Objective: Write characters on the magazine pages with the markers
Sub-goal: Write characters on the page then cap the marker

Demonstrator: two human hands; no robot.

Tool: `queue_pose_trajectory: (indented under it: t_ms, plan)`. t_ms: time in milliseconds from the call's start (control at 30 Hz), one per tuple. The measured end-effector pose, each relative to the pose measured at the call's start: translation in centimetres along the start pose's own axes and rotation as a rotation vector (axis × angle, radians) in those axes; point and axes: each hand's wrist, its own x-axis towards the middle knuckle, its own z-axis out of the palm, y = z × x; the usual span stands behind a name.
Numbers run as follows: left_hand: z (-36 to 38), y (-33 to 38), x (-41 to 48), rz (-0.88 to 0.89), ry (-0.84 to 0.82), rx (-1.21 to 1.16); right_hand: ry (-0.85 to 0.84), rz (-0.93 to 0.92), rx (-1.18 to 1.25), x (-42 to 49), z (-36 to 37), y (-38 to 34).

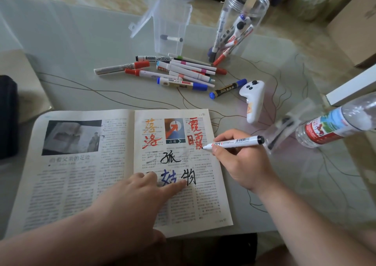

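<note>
**Pinning the page, marker tip coming to the paper**

The magazine is lying open along the near edge of the bench, toward the near-left corner; its paper is looking thin, soft and light, so by my judgement it is likely to be sliding or lifting at the spine unless it is being held flat, and pressing on a page is suiting it better than gripping it. The left hand is reaching in from the near edge with the forearm low over the left page; its index finger is lying stretched out and pressing on the right page beside a black character, gripping nothing; how the other fingers are lying I cannot tell. Orange, red, black and blue characters are already standing on the right page.

The right hand is resting just off the magazine's right edge, wrist bent inward; its fingers are pinching the marker low on the barrel, with the tip touching or just above the page below the red characters; which, I cannot tell. The marker is seeming light, stiff and smooth, so a hold near the tip is giving the best control.

Toward the far edge, loose markers are lying in a heap in front of a clear box, with a jar of more markers to the right; a white controller and a water bottle are lying near the right edge.
</note>
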Motion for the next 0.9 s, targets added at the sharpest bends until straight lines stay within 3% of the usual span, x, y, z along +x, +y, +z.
queue_pose_trajectory:
  t_ms: [267,500,700,900]
  plan:
    - [0.18,-0.13,0.01,0.004,0.008,0.008,0.010,-0.028,-0.117,-0.07,0.15,0.05]
    - [0.24,-0.21,0.07,0.012,0.010,0.010,0.007,0.028,-0.032,-0.01,0.29,-0.46]
    - [0.26,-0.27,0.05,0.011,0.011,0.008,-0.033,-0.016,-0.095,-0.08,0.36,-0.41]
    - [0.04,-0.03,0.02,0.006,0.011,0.009,0.030,0.024,-0.122,0.49,-0.07,-0.13]
